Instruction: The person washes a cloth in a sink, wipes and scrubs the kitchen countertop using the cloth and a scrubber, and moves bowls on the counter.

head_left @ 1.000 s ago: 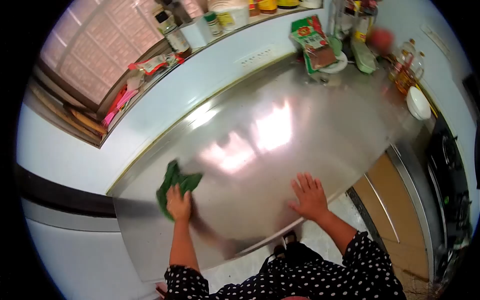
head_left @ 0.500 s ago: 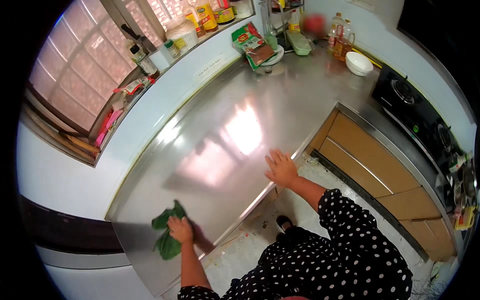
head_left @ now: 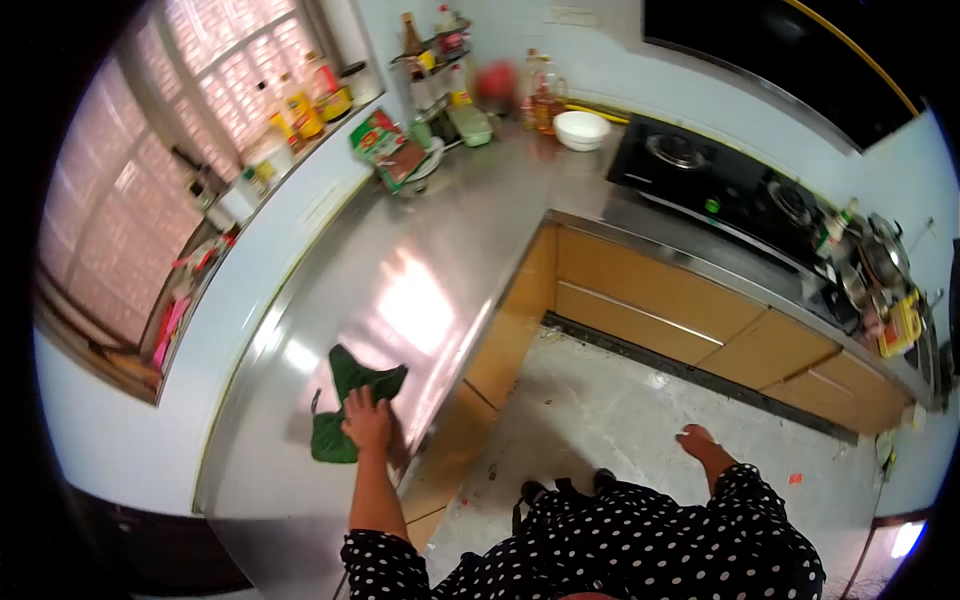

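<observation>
In the head view, a green cloth (head_left: 352, 372) is laid on the steel table (head_left: 330, 290), near its front edge. It is partly covered by the left hand (head_left: 367, 422), whose fingers are slightly spread, seemingly so that the fabric is pressed flat. The right hand (head_left: 700, 442) is held over the floor (head_left: 590, 410); whether its fingers are closed cannot be told. Well apart from the cloth, the far end is occupied by a packet (head_left: 385, 150) and a white bowl (head_left: 581, 130).
</observation>
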A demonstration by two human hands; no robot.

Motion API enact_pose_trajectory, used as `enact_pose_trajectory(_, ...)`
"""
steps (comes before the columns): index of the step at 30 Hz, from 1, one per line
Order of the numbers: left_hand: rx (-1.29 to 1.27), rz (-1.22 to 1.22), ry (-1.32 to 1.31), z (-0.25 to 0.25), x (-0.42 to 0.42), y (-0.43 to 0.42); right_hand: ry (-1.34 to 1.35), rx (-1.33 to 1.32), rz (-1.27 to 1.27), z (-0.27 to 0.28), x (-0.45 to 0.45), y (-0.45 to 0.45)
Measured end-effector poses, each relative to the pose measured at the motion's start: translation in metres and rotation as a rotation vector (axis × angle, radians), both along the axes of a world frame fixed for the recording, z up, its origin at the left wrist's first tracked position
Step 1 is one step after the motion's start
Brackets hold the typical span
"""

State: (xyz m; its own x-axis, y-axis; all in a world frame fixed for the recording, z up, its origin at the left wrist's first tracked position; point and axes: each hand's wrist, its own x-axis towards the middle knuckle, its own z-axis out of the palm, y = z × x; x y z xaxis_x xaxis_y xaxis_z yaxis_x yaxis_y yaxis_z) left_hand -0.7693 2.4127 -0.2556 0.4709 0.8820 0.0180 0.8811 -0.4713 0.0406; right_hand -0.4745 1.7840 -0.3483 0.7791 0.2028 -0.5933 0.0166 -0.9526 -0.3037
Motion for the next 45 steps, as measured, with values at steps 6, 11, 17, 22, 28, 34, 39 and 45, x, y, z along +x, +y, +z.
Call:
enact_pose_trajectory(6, 0.069, 0.02, 0.252, 0.054, 0.021, -0.038, 0.013, 0.037, -0.302, -0.031, -0.041, -0.168)
enact_pose_trajectory(11, 0.262, -0.49, -0.05, 0.007, 0.112, -0.116, 0.035, 0.172, -0.148, -0.054, -0.098, -0.261)
enact_pose_trajectory(17, -0.327, -1.051, 0.179, 0.018, 0.324, -0.416, -0.002, 0.113, -0.414, -0.062, -0.146, -0.391)
enact_pose_trajectory(22, -0.569, -1.547, 0.332, 0.013, 0.4, -0.624, 0.023, 0.014, -0.943, -0.079, -0.185, -0.493)
enact_pose_trajectory(28, -0.602, -1.616, 0.384, 0.001, 0.477, -0.701, 0.046, 0.15, -1.189, -0.11, -0.218, -0.529)
enact_pose_trajectory(34, -0.63, -1.338, 0.671, -0.011, 0.547, -0.727, -0.083, 0.202, -1.231, -0.123, -0.2, -0.571)
enact_pose_trajectory(39, -0.541, -1.416, 0.688, -0.015, 0.616, -0.796, -0.009, 0.21, -1.362, -0.093, -0.156, -0.641)
enact_pose_trajectory(45, -0.874, -1.633, 0.547, -0.004, 0.671, -0.916, -0.258, 0.192, -1.464, -0.028, -0.027, -0.742)
